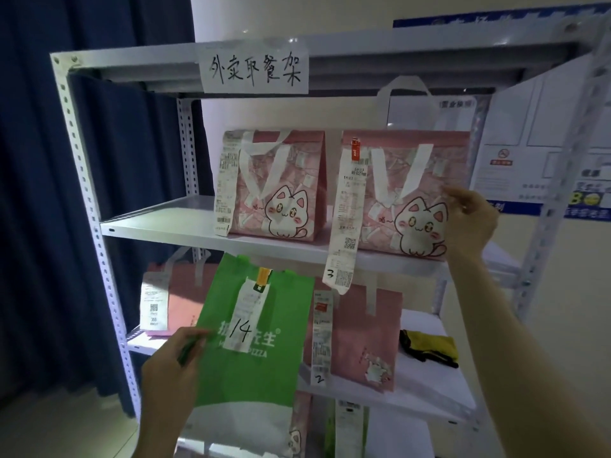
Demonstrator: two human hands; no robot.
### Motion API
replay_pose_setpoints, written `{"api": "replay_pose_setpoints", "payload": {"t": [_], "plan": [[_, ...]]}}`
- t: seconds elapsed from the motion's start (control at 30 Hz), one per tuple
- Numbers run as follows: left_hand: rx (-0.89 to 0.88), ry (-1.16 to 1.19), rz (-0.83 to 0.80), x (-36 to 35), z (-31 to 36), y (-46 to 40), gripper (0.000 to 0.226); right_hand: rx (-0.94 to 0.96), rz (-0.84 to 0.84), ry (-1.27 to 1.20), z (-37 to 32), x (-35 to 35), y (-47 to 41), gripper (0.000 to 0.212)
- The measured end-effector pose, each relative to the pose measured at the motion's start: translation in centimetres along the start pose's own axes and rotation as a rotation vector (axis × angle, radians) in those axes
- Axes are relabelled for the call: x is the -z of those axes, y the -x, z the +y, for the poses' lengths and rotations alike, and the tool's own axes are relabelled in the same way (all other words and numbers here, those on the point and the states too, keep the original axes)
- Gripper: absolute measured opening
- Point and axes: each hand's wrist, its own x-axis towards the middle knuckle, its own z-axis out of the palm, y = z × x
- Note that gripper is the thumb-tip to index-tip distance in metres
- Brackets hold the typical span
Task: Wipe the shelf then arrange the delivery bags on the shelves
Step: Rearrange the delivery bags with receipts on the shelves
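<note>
My left hand (177, 361) grips the left edge of a green pizza bag (251, 365) with a receipt marked 14, held in front of the middle shelf. My right hand (469, 219) pinches the right edge of a pink cat bag (413, 190) that stands on the upper shelf (172, 226); a long receipt marked 3 hangs from it. A second pink cat bag (274, 180) stands to its left, apart from it. On the middle shelf (439, 388) stand two plain pink bags, one (363, 335) with a receipt marked 2 and one (185, 292) partly hidden behind the green bag.
A yellow and black cloth (429, 348) lies at the right of the middle shelf. A handwritten paper sign (254, 69) is taped to the rack's top rail. A dark blue curtain (39, 193) hangs left of the rack. More bags (347, 431) show on the lowest shelf.
</note>
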Motion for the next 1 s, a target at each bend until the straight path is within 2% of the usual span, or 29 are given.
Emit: {"api": "replay_pose_setpoints", "payload": {"t": [0.3, 0.5, 0.63, 0.83, 0.93, 1.0], "plan": [[0.001, -0.022, -0.040, 0.3, -0.7, -0.7, 0.024, 0.080, -0.029, 0.119, 0.0, 1.9, 1.9, 0.017], [0.011, 0.040, -0.050, 1.7, -2.9, -0.9, 0.028, -0.009, 0.019, 0.102, -1.2, 3.8, 8.5, 0.015], [0.016, 0.127, -0.091, 2.9, -4.6, -1.3, 0.034, -0.084, -0.016, 0.101, -1.2, 3.7, 15.0, 0.020], [0.059, 0.228, -0.119, 6.4, -7.9, -1.9, 0.029, -0.216, -0.209, 0.135, -1.7, 0.9, 27.3, 0.027], [0.117, 0.270, -0.139, 7.7, -9.6, -1.2, 0.025, -0.330, -0.391, 0.097, -2.1, -0.3, 34.5, 0.016], [0.176, 0.296, -0.162, 8.2, -10.7, -0.6, 0.025, -0.433, -0.510, 0.068, -2.8, -0.8, 38.9, 0.017]]}}
